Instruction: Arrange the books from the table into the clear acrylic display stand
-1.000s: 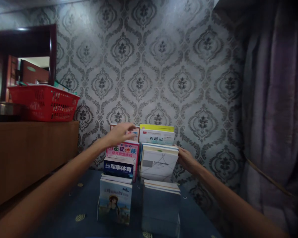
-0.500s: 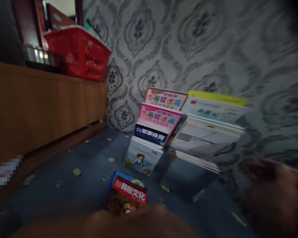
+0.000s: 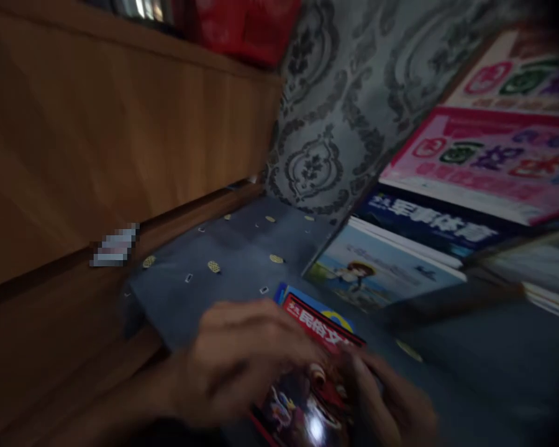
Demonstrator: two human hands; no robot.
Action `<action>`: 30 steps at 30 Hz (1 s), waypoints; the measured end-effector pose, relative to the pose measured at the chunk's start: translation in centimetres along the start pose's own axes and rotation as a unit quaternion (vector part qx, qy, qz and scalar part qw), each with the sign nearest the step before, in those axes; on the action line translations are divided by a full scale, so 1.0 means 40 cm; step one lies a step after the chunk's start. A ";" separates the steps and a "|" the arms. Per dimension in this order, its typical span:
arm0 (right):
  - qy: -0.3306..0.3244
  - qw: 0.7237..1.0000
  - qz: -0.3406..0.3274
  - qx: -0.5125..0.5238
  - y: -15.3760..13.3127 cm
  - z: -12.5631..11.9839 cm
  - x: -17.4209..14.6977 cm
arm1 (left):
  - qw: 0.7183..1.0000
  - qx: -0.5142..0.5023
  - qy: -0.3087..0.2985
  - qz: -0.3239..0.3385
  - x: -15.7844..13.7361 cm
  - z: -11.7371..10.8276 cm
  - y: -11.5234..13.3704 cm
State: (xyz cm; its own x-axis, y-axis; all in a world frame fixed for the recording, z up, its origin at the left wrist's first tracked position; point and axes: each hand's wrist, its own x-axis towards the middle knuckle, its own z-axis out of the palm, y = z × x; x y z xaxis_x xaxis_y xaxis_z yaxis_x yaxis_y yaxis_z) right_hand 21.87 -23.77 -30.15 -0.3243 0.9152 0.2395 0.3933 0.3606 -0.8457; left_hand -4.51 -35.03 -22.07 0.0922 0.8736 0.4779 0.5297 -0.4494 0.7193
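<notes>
A red-topped book (image 3: 321,329) with white Chinese characters and a dark glossy picture lies on a blue-covered book (image 3: 286,295). My left hand (image 3: 246,360) reaches over its left side, fingers stretched flat across the cover and somewhat blurred. At its right edge is my right hand (image 3: 391,397), thumb and fingers bent around the edge. The lower end of the book runs out of the picture. Just beyond stands a rack of books, with a pale blue book (image 3: 382,267) showing a child in a hat, a navy book (image 3: 419,217) and a pink book (image 3: 484,164).
Grey-blue patterned cloth (image 3: 233,248) covers the surface below. Along the left runs a wooden panel (image 3: 121,136), with a pixelated patch (image 3: 116,245) near its foot. A red basket (image 3: 246,28) sits on top. Patterned wallpaper (image 3: 317,161) is behind.
The view has turned left and down and come closer to the books. My right hand has come in from the far right to the red-topped book. My left hand now shows more fully.
</notes>
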 end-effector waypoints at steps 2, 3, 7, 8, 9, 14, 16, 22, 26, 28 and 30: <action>0.055 0.997 -0.023 -0.048 -0.025 0.018 -0.006 | 0.998 0.002 0.027 -0.065 0.012 -0.006 -0.038; 0.071 0.995 -0.037 -0.065 -0.031 0.022 -0.011 | 0.995 0.014 0.027 -0.100 0.017 0.002 -0.064; 0.079 0.986 -0.060 -0.135 -0.016 0.044 -0.044 | 0.982 0.083 -0.054 -0.162 0.014 0.085 -0.159; 0.075 0.985 -0.056 -0.147 -0.007 0.053 -0.055 | 0.980 0.102 -0.066 -0.160 0.008 0.108 -0.174; 0.070 0.984 -0.050 -0.154 0.002 0.063 -0.066 | 0.978 0.122 -0.074 -0.155 0.002 0.129 -0.184; 0.047 0.988 0.005 -0.148 0.023 0.092 -0.092 | 0.974 0.174 -0.075 -0.127 -0.015 0.181 -0.202; 0.032 0.990 0.030 -0.137 0.023 0.092 -0.092 | 0.976 0.167 -0.067 -0.121 -0.016 0.187 -0.203; 0.004 0.994 0.037 -0.104 0.012 0.083 -0.092 | 0.987 0.132 -0.003 -0.090 -0.028 0.192 -0.167; 0.003 0.994 0.025 -0.103 0.016 0.069 -0.090 | 0.991 0.045 0.017 -0.127 -0.031 0.188 -0.109; 0.007 0.993 0.005 -0.117 0.022 0.062 -0.087 | 0.982 -0.034 0.009 -0.185 -0.023 0.192 -0.094; 0.025 0.988 -0.025 -0.153 0.022 0.059 -0.082 | 0.966 -0.111 0.009 -0.234 -0.015 0.200 -0.099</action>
State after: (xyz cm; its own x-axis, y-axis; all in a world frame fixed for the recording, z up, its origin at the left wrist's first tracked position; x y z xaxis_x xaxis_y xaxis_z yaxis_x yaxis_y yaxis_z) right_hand 21.27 -26.89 -32.80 -0.3095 0.8998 0.3074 0.6217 0.4361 -0.6506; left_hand 0.08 -32.29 -29.24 -0.1293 0.9883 0.0806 0.3167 -0.0359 0.9479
